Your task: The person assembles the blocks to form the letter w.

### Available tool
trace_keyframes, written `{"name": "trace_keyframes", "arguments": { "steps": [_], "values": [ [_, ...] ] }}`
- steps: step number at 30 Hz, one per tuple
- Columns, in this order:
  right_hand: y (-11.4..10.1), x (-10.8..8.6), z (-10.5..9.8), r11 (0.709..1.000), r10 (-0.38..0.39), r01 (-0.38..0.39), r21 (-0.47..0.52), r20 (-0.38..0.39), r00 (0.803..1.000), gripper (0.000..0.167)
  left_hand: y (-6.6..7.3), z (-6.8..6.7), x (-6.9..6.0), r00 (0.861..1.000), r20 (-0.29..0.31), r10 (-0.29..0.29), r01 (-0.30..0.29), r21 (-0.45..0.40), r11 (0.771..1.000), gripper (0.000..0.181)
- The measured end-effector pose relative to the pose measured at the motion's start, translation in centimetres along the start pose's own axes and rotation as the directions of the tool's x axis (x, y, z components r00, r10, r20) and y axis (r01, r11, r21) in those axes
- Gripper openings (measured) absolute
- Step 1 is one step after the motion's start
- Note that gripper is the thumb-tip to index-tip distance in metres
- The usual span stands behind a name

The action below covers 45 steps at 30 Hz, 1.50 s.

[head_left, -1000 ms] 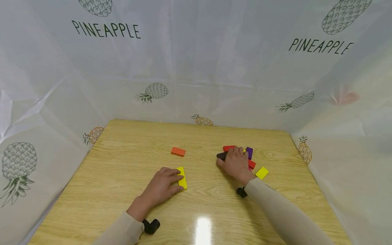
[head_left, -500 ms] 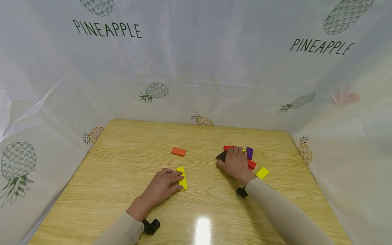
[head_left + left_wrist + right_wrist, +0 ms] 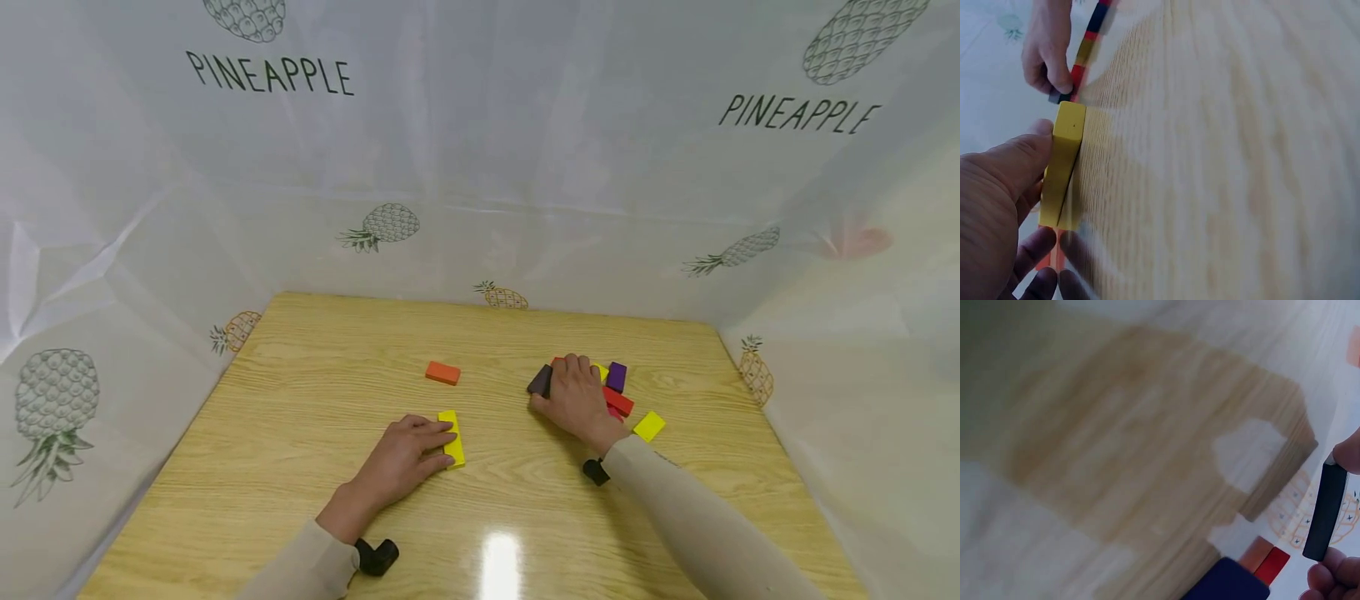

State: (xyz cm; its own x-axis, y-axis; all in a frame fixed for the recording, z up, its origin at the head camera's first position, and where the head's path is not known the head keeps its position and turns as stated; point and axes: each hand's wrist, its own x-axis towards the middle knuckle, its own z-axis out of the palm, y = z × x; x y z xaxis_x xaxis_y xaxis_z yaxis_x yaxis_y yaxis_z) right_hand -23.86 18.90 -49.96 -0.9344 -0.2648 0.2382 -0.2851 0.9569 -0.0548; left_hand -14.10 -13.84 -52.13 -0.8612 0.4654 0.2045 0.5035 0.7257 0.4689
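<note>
On the wooden table, the left hand (image 3: 405,458) rests at a yellow block (image 3: 452,440), thumb by its near end and fingers over its left side. The left wrist view shows the yellow block (image 3: 1063,165) beside the thumb and fingers. Farther right, the right hand (image 3: 577,402) holds a dark block (image 3: 540,382) at the left edge of a group of coloured blocks. In the right wrist view that dark block (image 3: 1325,512) is pinched between thumb and fingertips. The right palm and fingers hide part of the group.
An orange block (image 3: 443,372) lies beyond the left hand. Around the right hand are a purple block (image 3: 617,377), a red block (image 3: 618,402), a yellow piece (image 3: 600,372) and a separate yellow block (image 3: 649,426). Patterned sheeting (image 3: 480,167) surrounds the table.
The dark block has turned under the right hand, from lying nearly sideways to pointing more away from the person. The left hand stays at its yellow block. The head view has shifted slightly.
</note>
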Motion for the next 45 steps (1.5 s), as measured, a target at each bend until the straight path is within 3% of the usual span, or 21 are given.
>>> {"name": "trace_keyframes", "arguments": {
  "steps": [10, 16, 20, 29, 38, 45],
  "values": [
    [-0.9, 0.9, -0.2, 0.997, -0.069, 0.069, 0.027, -0.012, 0.998, 0.056, 0.3, 0.1, 0.1, 1.000, 0.007, -0.001, 0.001, 0.006, 1.000, 0.045],
    [-2.5, 1.7, -0.8, 0.988, -0.147, 0.149, 0.037, -0.046, 0.988, 0.057, 0.2, 0.1, 0.1, 1.000, 0.013, -0.012, 0.011, 0.017, 1.000, 0.045],
    [-3.7, 2.3, -1.2, 0.979, -0.202, 0.203, 0.033, -0.026, 0.979, 0.059, 0.2, 0.1, 0.1, 1.000, 0.018, -0.018, 0.017, 0.024, 1.000, 0.044],
    [-6.4, 3.8, -1.7, 0.946, -0.323, 0.318, 0.065, 0.094, 0.942, 0.058, 0.1, 0.2, 0.0, 0.999, 0.024, -0.026, 0.026, 0.007, 1.000, 0.043],
    [-8.7, 5.0, -1.2, 0.903, -0.428, 0.420, 0.094, 0.097, 0.898, 0.058, 0.1, 0.0, 0.0, 0.998, 0.039, -0.040, 0.040, -0.006, 0.999, 0.043],
    [-9.9, 5.6, -0.7, 0.871, -0.490, 0.472, 0.139, 0.163, 0.856, 0.061, 0.1, -0.2, 0.0, 0.999, 0.043, -0.027, 0.028, -0.005, 1.000, 0.042]
  ]
}}
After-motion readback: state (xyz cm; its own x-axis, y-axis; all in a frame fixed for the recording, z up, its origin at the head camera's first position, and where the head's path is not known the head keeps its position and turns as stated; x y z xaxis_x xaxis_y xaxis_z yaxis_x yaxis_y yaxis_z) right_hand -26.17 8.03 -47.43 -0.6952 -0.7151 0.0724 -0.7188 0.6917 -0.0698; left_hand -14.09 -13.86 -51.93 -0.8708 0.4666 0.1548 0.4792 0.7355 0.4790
